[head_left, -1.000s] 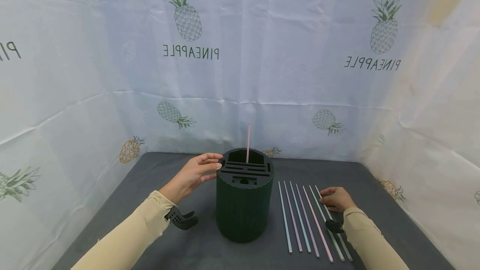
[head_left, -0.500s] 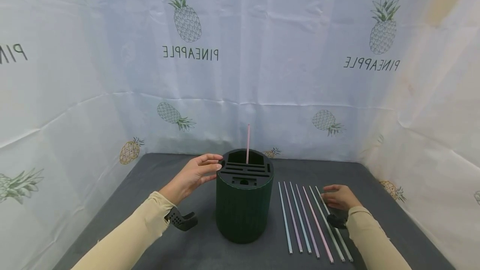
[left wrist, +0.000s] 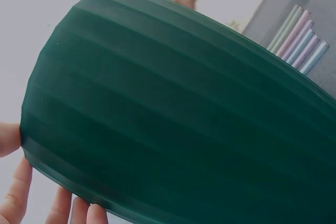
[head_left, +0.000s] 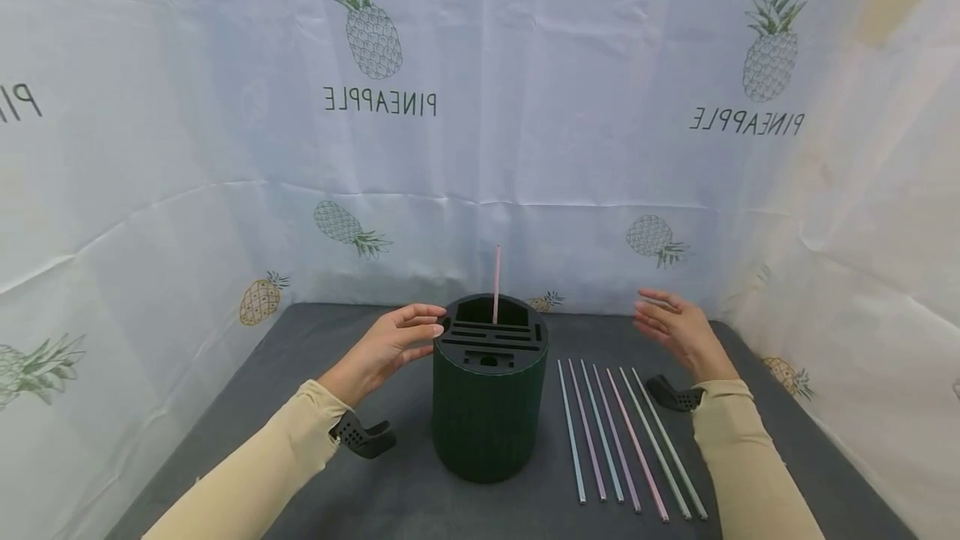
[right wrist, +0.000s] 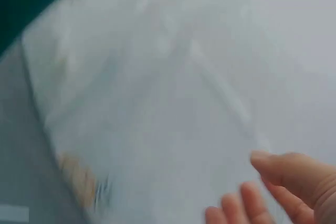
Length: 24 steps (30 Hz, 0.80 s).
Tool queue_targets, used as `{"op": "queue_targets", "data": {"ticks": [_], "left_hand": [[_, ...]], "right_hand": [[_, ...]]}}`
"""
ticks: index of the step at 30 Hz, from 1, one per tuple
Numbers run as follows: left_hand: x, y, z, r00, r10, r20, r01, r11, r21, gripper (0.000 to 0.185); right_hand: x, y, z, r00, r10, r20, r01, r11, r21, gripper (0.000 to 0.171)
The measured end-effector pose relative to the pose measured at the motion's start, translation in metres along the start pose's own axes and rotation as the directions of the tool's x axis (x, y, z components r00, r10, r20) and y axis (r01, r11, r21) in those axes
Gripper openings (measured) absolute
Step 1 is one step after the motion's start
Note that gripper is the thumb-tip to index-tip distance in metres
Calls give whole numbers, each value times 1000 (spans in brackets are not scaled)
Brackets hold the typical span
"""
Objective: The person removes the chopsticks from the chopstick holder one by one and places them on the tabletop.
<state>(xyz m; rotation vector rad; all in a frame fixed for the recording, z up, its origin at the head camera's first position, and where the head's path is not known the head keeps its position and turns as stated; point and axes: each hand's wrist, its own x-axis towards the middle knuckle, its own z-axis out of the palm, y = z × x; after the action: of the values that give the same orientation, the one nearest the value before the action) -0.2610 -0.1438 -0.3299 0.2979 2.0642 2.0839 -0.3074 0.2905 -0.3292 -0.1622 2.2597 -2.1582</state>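
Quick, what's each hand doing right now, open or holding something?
Left hand: open, fingers resting against the dark green ribbed cylindrical holder.
Right hand: open, holding nothing, raised.

A makeshift recording booth, not a lived-in room: pineapple-printed white sheets [head_left: 480, 107] hang as walls on three sides of a dark grey cloth-covered table [head_left: 300, 357]

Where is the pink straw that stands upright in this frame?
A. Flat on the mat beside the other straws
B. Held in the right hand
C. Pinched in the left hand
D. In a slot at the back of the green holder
D: the pink straw rises from a rear slot of the green holder, while the right hand hangs open and empty above the mat.
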Motion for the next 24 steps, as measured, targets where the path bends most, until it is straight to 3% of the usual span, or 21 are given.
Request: {"op": "queue_targets", "data": {"ticks": [5, 11, 18, 24], "left_hand": [[0, -1, 0, 1000, 1, 3, -1, 1000, -2, 43], [0, 0, 0, 1000, 0, -4, 0, 1000, -4, 42], [0, -1, 0, 1000, 4, -8, -4, 1000, -16, 41], [0, -1, 1, 1000, 4, -10, -5, 1000, -17, 41]], "right_hand": [[-2, -37, 47, 985, -165, -54, 173, 962, 211, 55], [0, -72, 101, 963, -268, -21, 262, 919, 293, 41], [14, -84, 144, 950, -295, 103, 270, 941, 205, 45], [27, -77, 160, 962, -234, 143, 229, 972, 50, 44]]}}
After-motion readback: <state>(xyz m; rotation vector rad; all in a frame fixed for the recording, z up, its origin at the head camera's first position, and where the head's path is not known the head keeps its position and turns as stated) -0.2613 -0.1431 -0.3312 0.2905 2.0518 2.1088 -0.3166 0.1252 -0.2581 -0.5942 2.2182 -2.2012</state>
